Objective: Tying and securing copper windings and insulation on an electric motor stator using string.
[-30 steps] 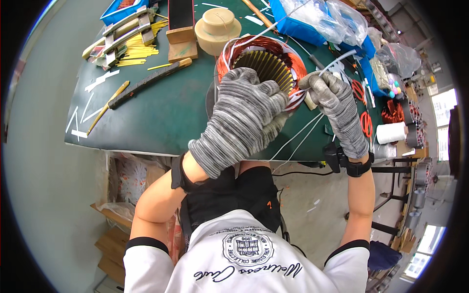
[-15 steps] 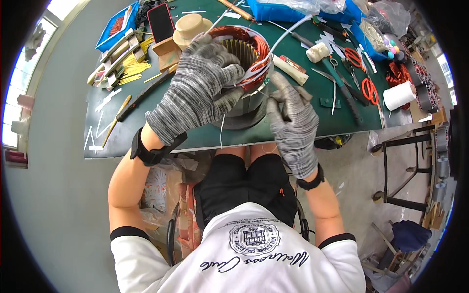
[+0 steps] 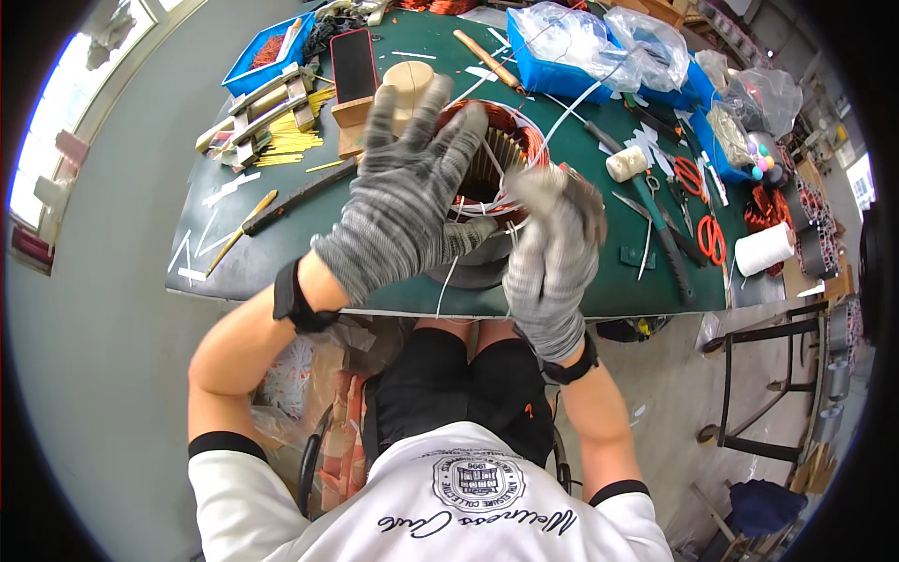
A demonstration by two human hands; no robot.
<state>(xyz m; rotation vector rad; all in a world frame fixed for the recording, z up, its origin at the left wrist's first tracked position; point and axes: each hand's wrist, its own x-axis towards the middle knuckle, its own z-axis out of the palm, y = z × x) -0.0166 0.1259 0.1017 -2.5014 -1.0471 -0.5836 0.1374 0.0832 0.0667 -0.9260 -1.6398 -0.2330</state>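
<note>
A motor stator (image 3: 506,157) stands at the table's near edge, its slotted bore facing up. Copper windings (image 3: 532,140) ring its top, with white sleeving and cord wound around them. My left hand (image 3: 398,201), in a grey striped glove, spreads over the left side of the ring. Its fingers are apart, and the thumb lies along the near rim of the windings. At the right rim is my right hand (image 3: 552,253), gloved alike; its fingers are smeared by motion, so whether they hold anything is unclear. A thin white cord (image 3: 447,286) hangs down in front of the stator.
Left of the stator are a phone (image 3: 353,66) on a wooden stand, yellow strips (image 3: 295,140) and a dark-handled tool (image 3: 300,195). To the right lie a mallet (image 3: 626,164), red-handled scissors (image 3: 712,241) and a white thread spool (image 3: 763,249). Blue bins (image 3: 552,80) stand behind.
My left hand has opened, its fingers now spread upward. The right hand has swung up and inward against the windings. The table appears slightly lower in the view.
</note>
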